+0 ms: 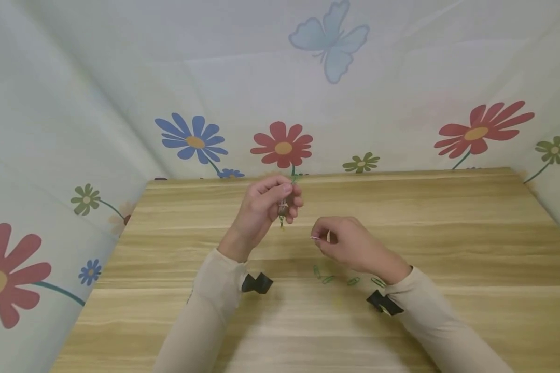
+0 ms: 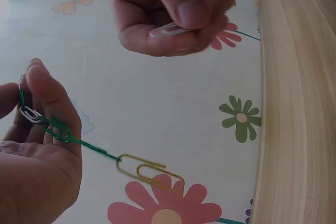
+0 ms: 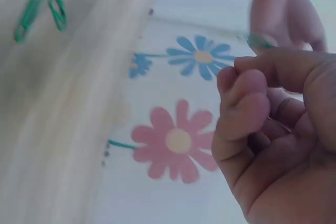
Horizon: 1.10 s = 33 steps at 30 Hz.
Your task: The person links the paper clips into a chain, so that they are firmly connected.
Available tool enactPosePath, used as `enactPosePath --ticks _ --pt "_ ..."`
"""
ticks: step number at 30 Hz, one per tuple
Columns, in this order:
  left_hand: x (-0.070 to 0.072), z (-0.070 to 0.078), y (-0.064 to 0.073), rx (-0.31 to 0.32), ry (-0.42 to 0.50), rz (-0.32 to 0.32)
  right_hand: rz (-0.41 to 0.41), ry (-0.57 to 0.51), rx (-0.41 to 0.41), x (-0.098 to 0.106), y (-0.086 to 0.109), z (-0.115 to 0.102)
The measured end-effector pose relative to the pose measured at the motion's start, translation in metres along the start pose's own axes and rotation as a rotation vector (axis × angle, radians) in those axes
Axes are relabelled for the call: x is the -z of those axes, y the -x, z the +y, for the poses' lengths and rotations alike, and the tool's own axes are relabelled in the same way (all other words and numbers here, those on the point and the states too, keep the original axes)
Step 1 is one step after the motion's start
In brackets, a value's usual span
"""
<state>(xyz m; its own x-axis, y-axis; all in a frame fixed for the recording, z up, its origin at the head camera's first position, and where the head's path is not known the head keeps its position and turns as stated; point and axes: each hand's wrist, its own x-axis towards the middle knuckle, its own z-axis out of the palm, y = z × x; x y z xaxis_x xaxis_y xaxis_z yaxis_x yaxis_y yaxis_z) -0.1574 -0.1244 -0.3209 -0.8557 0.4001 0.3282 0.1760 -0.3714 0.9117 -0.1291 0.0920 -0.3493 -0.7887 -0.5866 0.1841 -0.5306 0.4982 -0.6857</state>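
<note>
My left hand (image 1: 263,204), raised over the far part of the table, pinches a chain of linked paper clips (image 2: 59,129) between thumb and fingers. Green and white clips run across the palm, and a yellow paper clip (image 2: 149,171) dangles at the lower end. Part of the chain is hidden by the fingers. To the right and a little lower, my right hand (image 1: 352,241) holds a single white paper clip (image 2: 169,30) between thumb and curled forefinger, apart from the chain. In the right wrist view the fingers hide this clip.
Several loose green paper clips (image 1: 353,281) lie on the wooden table (image 1: 448,223) below and beside my right hand. A white cloth (image 1: 392,119) printed with flowers and a butterfly stands behind the table and along its sides. Black bands (image 1: 257,283) are on both sleeves.
</note>
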Motion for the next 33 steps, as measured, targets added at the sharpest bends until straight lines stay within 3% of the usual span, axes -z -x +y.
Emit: enactPosePath --ticks 5,11,19,26,33 --pt "-0.003 -0.001 0.002 0.016 -0.130 -0.008 0.113 -0.004 0.019 0.019 0.006 -0.002" --pt "-0.005 -0.001 0.003 0.037 -0.235 -0.077 0.178 -0.003 0.054 0.030 0.010 -0.004" --pt "-0.007 -0.001 0.002 0.045 -0.460 -0.253 0.224 -0.193 -0.126 0.039 0.014 -0.016" --pt "-0.010 -0.004 0.004 0.084 -0.508 -0.306 0.236 -0.257 -0.139 0.043 0.016 -0.018" --pt "-0.011 -0.004 0.002 0.079 -0.509 -0.334 0.216 -0.301 -0.125 0.045 0.017 -0.019"
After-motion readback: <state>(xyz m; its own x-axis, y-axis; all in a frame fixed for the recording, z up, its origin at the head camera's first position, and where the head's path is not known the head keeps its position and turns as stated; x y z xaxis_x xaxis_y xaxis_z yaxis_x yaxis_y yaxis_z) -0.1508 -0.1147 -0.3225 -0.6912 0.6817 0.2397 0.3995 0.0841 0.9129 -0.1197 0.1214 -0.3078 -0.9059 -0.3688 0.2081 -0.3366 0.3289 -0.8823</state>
